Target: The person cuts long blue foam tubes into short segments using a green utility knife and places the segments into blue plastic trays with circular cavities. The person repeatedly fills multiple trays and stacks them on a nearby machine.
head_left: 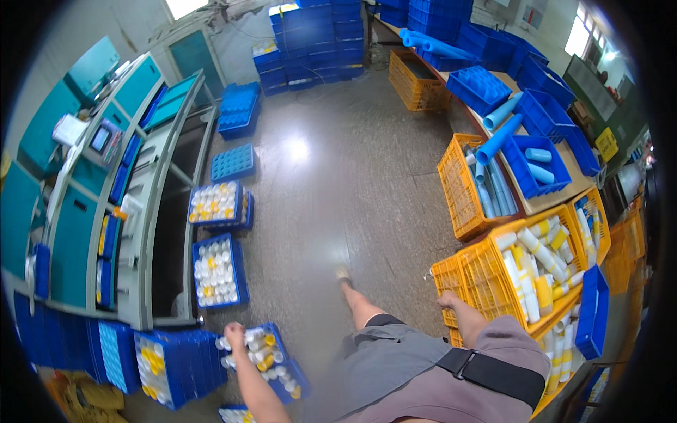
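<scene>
My left hand point(235, 336) reaches down to the corner of a blue crate point(279, 337) of small white and yellow tubes point(264, 352). Its fingers are curled in beside the white tubes at the crate's left side; what they hold, if anything, is too small to make out. On the other side of my body, my right hand point(447, 300) hangs with bent fingers against a yellow slatted crate point(486, 285). Whether it touches the slats or holds anything cannot be seen. Long white and yellow tubes point(543, 257) fill the yellow crate behind it.
More blue crates of white and yellow tubes point(216, 271) line the left aisle beside a teal and grey machine point(134, 233). To the right, a bench carries blue bins point(539, 169) and blue pipes point(501, 137). Stacked blue crates point(317, 42) stand at the back wall.
</scene>
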The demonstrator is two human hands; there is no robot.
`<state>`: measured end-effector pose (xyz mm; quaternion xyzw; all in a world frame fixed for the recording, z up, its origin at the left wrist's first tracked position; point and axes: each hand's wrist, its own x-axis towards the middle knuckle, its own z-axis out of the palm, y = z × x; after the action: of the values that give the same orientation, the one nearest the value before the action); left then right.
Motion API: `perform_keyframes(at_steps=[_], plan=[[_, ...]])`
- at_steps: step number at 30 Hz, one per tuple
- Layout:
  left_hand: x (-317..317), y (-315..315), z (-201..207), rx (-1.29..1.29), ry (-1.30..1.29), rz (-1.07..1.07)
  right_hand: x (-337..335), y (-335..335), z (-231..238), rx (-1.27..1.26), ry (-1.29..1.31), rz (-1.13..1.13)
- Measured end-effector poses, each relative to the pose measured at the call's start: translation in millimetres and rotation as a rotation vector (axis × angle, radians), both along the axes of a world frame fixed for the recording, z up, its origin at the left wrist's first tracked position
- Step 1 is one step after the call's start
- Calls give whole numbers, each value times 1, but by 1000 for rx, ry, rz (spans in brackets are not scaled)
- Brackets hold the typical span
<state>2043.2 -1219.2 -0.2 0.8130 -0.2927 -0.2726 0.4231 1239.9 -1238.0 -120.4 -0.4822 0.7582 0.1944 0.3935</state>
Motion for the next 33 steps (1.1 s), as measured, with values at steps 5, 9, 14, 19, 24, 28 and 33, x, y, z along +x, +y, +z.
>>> perform_keyframes(at_steps=[5,9,14,19,24,28,33], plan=[[54,-206,-8,140,754,143,46,-139,-1,12,47,-666],[-26,-230,-39,672,537,-87,129,-324,51,136,-409,-507],[-107,-383,-73,761,696,2,211,-588,85,-214,-517,-241],[-88,-602,-97,735,730,86,235,-803,86,-241,-501,-235],[-10,-831,-96,532,669,302,224,-935,89,-129,-392,-264],[27,-1143,-67,136,236,-298,224,-1025,78,-140,-460,-480],[-22,-1440,-13,-48,15,-358,216,-1147,41,-18,-341,-592]])
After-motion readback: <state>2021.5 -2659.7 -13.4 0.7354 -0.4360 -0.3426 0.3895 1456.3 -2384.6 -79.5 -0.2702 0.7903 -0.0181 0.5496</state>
